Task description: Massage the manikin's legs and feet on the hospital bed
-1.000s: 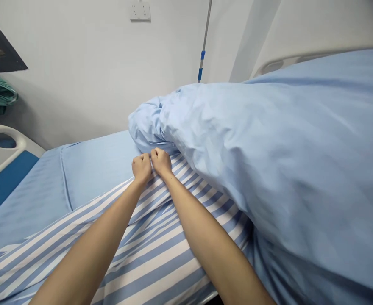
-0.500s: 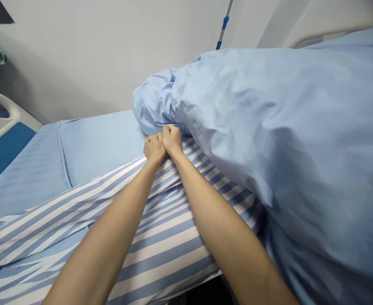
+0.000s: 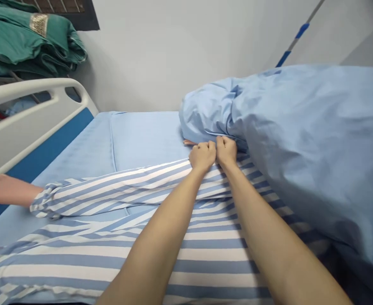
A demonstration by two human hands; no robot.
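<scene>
A person lies on the bed in blue-and-white striped trousers, bare ankles showing at the left. Both my arms reach across the trousers to their far side. My left hand is closed in a fist at the upper thigh, gripping the striped cloth. Right beside it, my right hand is also closed on the cloth, tucked against the edge of a blue quilt. The quilt is bunched over the upper body and hides it. A small skin-coloured tip pokes out below the quilt, left of my fists.
Blue sheeting covers the mattress. At the foot end stands a white bed board with a blue panel. Green folded cloth is piled behind it. A pole with blue parts leans near the wall.
The view has swung left, bringing the bed board, green cloth and an ankle into sight. My hands and the quilt sit further right in the picture, both fists still closed side by side.
</scene>
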